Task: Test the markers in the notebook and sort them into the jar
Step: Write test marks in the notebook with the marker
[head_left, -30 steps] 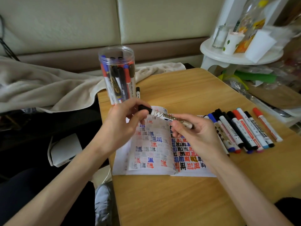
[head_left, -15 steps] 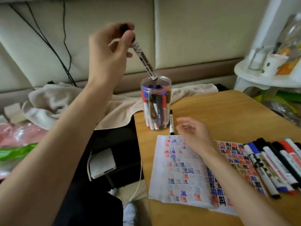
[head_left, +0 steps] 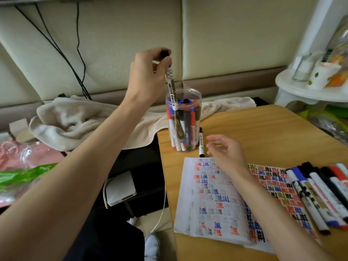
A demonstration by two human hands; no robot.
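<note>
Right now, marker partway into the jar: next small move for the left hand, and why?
Probably open the fingers and let it drop. The left hand pinches the marker by its black cap, nearly upright, with its lower end below the rim of the jar, among the other markers standing there. No further carrying looks needed.

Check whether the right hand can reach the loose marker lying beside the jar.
Probably yes: the right hand hovers open just beside the loose marker, nothing lies between them, and the jar stands on its far side.
</note>
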